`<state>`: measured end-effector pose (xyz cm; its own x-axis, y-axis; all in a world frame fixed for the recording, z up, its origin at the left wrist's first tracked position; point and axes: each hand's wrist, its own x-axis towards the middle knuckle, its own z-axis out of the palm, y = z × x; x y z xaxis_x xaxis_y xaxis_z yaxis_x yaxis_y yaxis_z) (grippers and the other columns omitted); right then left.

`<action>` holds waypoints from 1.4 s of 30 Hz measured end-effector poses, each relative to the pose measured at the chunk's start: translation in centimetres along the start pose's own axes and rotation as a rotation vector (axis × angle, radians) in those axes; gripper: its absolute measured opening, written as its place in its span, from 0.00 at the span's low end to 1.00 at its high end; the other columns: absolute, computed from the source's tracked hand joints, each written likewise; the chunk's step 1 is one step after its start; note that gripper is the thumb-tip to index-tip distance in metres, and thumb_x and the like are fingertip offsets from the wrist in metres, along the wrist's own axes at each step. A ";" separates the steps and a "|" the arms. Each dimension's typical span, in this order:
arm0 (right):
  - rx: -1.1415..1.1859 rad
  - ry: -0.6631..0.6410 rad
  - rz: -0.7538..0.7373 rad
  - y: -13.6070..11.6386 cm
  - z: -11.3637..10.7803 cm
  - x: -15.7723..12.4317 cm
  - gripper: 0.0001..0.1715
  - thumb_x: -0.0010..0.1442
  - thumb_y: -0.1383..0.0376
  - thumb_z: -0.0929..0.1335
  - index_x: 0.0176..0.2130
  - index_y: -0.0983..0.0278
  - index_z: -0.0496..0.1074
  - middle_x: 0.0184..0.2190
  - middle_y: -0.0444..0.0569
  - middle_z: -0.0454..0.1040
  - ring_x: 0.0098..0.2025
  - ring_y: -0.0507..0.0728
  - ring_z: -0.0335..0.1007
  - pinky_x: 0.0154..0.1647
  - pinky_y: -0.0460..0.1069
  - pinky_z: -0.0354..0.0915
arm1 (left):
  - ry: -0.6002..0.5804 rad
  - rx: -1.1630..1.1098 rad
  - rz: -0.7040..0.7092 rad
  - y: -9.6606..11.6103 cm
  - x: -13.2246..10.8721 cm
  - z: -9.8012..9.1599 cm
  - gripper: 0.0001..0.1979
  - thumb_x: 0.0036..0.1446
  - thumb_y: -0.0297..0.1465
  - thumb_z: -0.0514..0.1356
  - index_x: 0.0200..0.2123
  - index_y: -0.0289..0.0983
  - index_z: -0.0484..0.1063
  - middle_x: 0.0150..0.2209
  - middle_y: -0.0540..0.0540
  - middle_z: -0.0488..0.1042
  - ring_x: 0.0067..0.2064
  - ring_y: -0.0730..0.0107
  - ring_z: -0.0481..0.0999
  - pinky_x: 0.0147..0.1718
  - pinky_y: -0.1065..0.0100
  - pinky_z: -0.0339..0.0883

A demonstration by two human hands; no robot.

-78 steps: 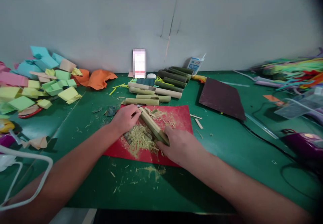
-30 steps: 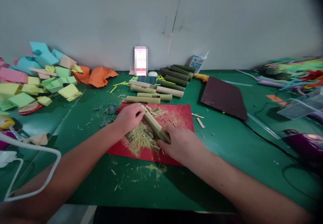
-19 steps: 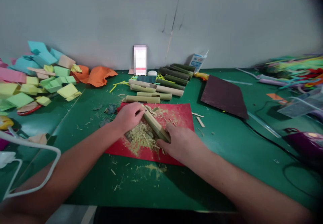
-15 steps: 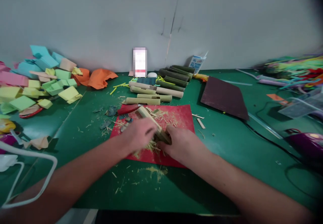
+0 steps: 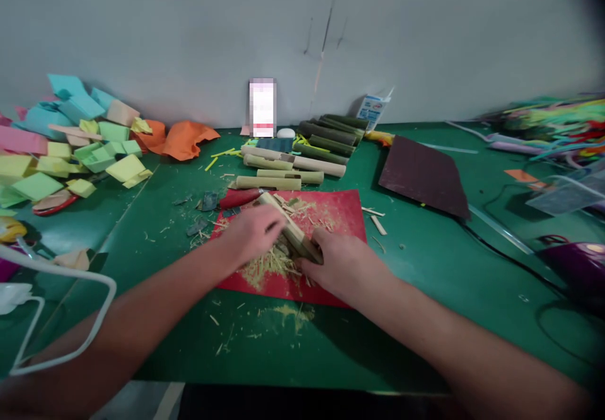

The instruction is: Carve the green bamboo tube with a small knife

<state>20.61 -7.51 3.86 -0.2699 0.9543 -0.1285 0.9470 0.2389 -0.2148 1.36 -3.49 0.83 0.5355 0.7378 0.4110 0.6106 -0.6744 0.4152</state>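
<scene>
A split length of pale bamboo (image 5: 289,223) lies slanted on a red mat (image 5: 347,210) amid a heap of straw-coloured shavings (image 5: 265,267). My right hand (image 5: 338,265) is closed round the bamboo's near end. My left hand (image 5: 253,234) rests over the shavings with its fingers against the bamboo's left side. The fingers are blurred, so their grip is unclear. A red-handled knife (image 5: 239,197) lies by itself at the mat's far left corner, apart from both hands.
More bamboo pieces, pale (image 5: 293,169) and dark green (image 5: 331,135), lie behind the mat. A dark sheet (image 5: 420,177) is to the right, coloured paper (image 5: 70,149) to the far left, a purple device (image 5: 574,265) with a black cable to the right, and a white cable (image 5: 61,357) at near left.
My left hand has let go of the knife, which now lies at the mat's far left corner. The hand has moved nearer, onto the shavings beside the bamboo. My right hand keeps its hold.
</scene>
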 end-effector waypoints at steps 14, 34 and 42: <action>-0.012 0.011 -0.011 0.0 0.1 -0.1 0.14 0.52 0.53 0.66 0.31 0.62 0.66 0.21 0.45 0.68 0.23 0.53 0.63 0.20 0.47 0.44 | 0.102 0.051 -0.065 -0.3 0.3 -0.1 0.08 0.58 0.28 0.54 0.27 0.34 0.69 0.26 0.48 0.69 0.29 0.72 0.67 0.31 0.70 0.62; -0.053 0.020 -0.017 -0.2 0.1 -0.3 0.14 0.53 0.54 0.65 0.32 0.62 0.67 0.23 0.48 0.71 0.26 0.55 0.67 0.20 0.47 0.44 | 0.079 0.073 -0.046 -0.1 0.2 -0.2 0.09 0.59 0.29 0.54 0.27 0.34 0.69 0.26 0.48 0.68 0.29 0.72 0.67 0.31 0.70 0.61; -0.078 0.013 -0.017 -0.3 0.1 -0.3 0.14 0.54 0.54 0.65 0.32 0.62 0.67 0.24 0.48 0.71 0.26 0.56 0.67 0.21 0.48 0.45 | 0.132 0.080 -0.100 0.2 0.3 -0.1 0.07 0.57 0.27 0.55 0.27 0.34 0.68 0.28 0.47 0.70 0.31 0.71 0.68 0.33 0.69 0.61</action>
<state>20.44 -7.90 3.88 -0.2840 0.9522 -0.1128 0.9532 0.2677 -0.1402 1.60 -3.44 1.10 0.3916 0.7872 0.4764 0.7041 -0.5897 0.3956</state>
